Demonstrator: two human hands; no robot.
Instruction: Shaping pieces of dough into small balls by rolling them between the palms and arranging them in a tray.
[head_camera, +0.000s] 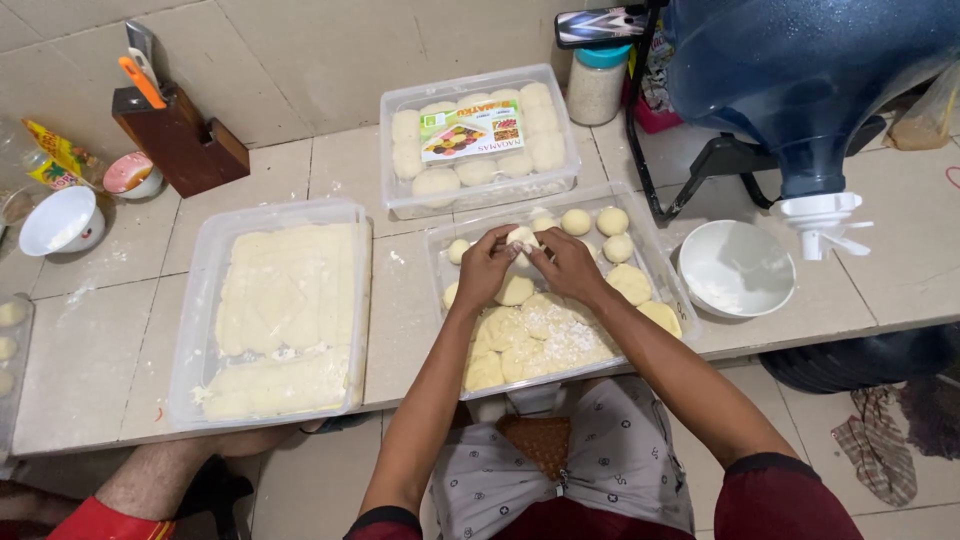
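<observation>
Both hands, left hand (487, 266) and right hand (566, 262), pinch one dough ball (521, 238) together above the clear tray (440, 262) at bench (400, 300) centre; roundish, no clear long axis. White bowl (737, 268) at three o'clock.

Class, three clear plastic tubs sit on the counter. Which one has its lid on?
The rear tub, nearest the wall: a labelled lid covers its dough balls. The other two stand open.
</observation>
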